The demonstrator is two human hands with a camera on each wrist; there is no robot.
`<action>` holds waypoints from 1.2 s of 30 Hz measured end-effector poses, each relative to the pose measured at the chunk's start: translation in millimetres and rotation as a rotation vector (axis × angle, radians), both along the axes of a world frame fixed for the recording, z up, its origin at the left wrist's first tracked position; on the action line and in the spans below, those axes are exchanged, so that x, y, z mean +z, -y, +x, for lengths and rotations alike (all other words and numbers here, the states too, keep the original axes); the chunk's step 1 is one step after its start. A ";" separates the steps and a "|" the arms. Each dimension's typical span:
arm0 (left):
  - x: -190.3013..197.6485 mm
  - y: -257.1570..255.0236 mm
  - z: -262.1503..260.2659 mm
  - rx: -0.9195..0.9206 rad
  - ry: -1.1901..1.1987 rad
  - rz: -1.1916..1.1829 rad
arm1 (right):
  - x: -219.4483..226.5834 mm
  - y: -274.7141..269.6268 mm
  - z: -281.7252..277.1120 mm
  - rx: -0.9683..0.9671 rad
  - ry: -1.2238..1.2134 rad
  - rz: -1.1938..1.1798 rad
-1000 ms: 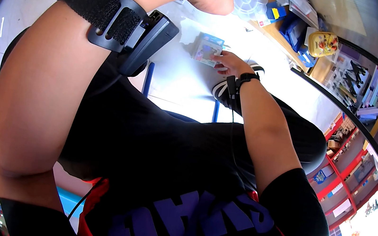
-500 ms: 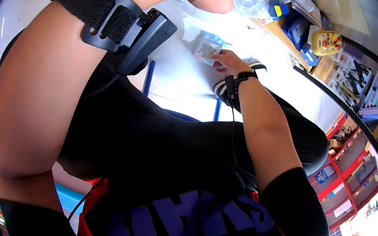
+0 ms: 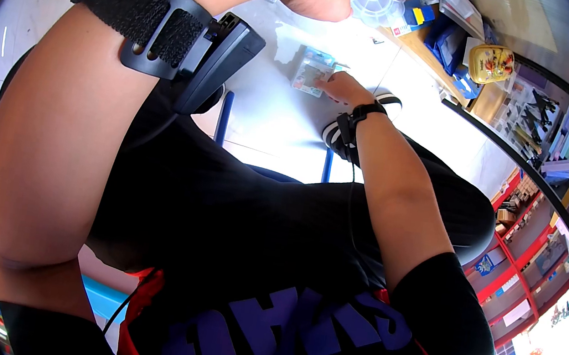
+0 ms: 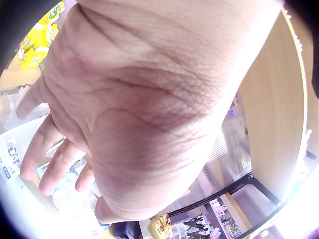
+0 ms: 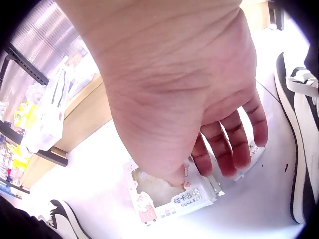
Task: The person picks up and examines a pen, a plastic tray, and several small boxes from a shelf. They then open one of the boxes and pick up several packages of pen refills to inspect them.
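A windowed, cartoon-printed carton (image 5: pixel 162 199) is seen against the pale tiled floor (image 3: pixel 269 132), its window partly covered by the thumb of the right hand (image 5: pixel 194 104); that hand's other fingers are extended over its edge. Whether the carton is pinched or merely touched, and whether it is set down, cannot be told in this glare. The left hand (image 4: pixel 134 104) is held well apart from the carton, fingers spread, nothing gripped. The window could be dented if the thumb were pressed hard, and the carton could be skidded into the sneaker (image 5: pixel 301 129) on its right by a sideways push. Right of the carton, in the head view, a round compartmented plastic case (image 3: pixel 376 3), a yellow printed container (image 3: pixel 490 64) and red-framed shelving (image 3: pixel 522 281) are seen.
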State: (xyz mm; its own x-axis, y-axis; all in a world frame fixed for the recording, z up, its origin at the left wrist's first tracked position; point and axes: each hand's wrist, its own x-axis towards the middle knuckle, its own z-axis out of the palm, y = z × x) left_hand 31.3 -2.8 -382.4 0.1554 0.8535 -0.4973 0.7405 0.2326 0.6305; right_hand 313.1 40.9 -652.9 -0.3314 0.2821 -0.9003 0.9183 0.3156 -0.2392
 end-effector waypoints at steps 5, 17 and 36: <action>-3.3 5.9 1.4 -0.083 -0.112 0.031 | 4.0 0.5 -2.9 0.031 0.032 0.001; 184.1 94.2 101.6 -0.123 0.638 1.127 | 51.2 -16.8 -38.6 -0.009 -0.012 0.111; 314.0 163.8 63.8 -0.067 0.048 1.570 | 385.5 -25.7 -102.7 0.222 -0.665 0.306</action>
State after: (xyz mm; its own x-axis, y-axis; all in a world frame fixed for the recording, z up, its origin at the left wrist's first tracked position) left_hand 95.2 -166.6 -68.5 0.2012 0.4840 0.8516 0.6953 -0.6830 0.2239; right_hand 210.5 66.6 -267.4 -0.8546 0.3501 -0.3836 0.5185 0.6173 -0.5917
